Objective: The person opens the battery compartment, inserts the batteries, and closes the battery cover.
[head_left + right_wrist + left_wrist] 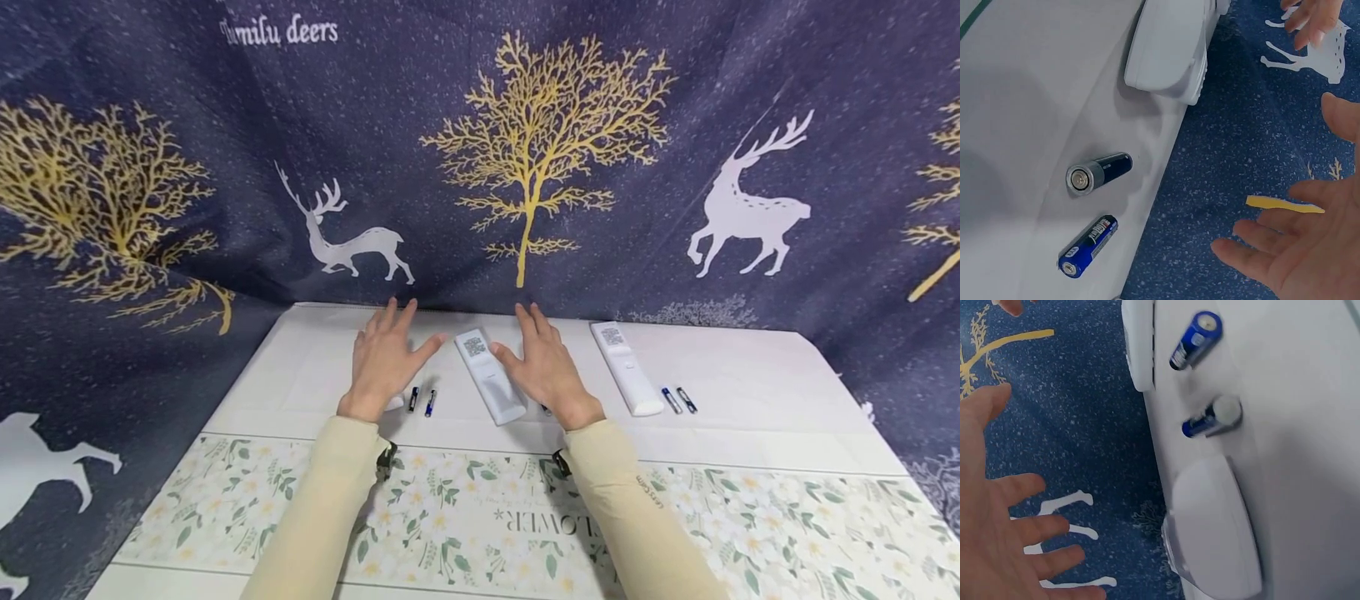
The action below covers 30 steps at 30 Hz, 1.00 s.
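My left hand (pixel 383 360) hovers with spread fingers over the left white remote control (pixel 1216 531), hiding most of it in the head view. Two blue AAA batteries (pixel 430 402) lie on the table just right of that hand. Between the hands lies the middle remote control (pixel 491 379), its QR-code sticker facing up. My right hand (pixel 550 367), fingers extended and holding nothing, is beside this remote. Below the right hand, the right wrist view shows a dark blue battery (pixel 1099 173) and a brighter blue battery (pixel 1088 247).
A third remote control (pixel 627 371) lies to the right, with two more batteries (pixel 679 400) beside it. The white table (pixel 750 375) has a flower-patterned strip (pixel 480 500) along its nearer part. Behind it hangs a dark blue cloth (pixel 465 242) with deer and trees.
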Tool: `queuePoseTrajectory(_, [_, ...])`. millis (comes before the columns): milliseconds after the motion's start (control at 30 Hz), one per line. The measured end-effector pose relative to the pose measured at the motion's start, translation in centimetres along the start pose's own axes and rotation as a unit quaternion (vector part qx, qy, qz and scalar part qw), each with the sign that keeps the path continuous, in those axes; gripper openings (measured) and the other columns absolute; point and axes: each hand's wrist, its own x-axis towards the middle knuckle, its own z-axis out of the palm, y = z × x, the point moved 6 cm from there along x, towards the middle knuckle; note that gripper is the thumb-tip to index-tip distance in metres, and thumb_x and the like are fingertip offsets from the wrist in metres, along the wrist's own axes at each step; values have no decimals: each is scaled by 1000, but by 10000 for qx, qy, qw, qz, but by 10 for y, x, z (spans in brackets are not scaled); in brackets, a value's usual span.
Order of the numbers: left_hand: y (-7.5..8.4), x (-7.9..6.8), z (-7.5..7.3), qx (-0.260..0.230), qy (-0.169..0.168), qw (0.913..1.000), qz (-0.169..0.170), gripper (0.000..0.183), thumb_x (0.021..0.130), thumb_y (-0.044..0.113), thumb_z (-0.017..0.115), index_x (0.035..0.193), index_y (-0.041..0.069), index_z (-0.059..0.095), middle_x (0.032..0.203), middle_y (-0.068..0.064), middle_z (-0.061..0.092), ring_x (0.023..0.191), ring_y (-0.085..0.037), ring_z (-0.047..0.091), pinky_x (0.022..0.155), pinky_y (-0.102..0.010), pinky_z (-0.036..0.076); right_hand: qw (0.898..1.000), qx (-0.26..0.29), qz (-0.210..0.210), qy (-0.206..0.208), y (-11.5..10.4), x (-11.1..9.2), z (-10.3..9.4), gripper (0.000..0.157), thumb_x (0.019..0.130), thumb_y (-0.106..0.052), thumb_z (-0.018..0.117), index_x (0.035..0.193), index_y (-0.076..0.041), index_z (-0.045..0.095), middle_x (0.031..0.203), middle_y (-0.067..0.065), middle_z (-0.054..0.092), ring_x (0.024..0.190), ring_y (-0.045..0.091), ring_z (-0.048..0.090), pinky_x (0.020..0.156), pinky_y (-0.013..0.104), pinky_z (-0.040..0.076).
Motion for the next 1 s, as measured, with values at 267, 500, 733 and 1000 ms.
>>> queuePoseTrajectory(267, [-8, 1, -2, -121, 194, 9997, -38, 87, 100, 64, 60, 165, 9, 39, 168, -27, 30, 152, -50, 30, 119, -71, 32, 9999, 141, -14, 47, 0, 2, 1, 84, 107, -52, 56, 169, -6, 22, 173, 26, 17, 156, 46, 22, 124, 63, 30])
queuePoseTrajectory(500, [-13, 0, -2, -322, 263, 9991, -119, 85, 100, 62, 62, 164, 10, 41, 168, -25, 31, 151, -49, 32, 116, -69, 37, 9993, 314, -163, 147, -3, 4, 3, 83, 107, -51, 59, 167, -3, 27, 171, 26, 22, 156, 45, 24, 125, 60, 29])
queuePoseTrajectory(733, [-20, -3, -5, -445, 268, 9984, -240, 87, 100, 66, 59, 164, 10, 40, 169, -23, 30, 150, -49, 33, 110, -70, 42, 9973, 511, -366, 380, -11, 3, 2, 79, 107, -47, 61, 165, 0, 33, 168, 24, 31, 154, 43, 30, 126, 57, 30])
queuePoseTrajectory(1000, [-30, -2, -8, -510, 282, 9977, -355, 88, 99, 66, 60, 165, 11, 39, 170, -23, 29, 149, -49, 35, 107, -70, 45, 9962, 674, -386, 404, -15, 4, 6, 78, 107, -47, 61, 164, -1, 34, 167, 24, 33, 155, 41, 30, 125, 57, 30])
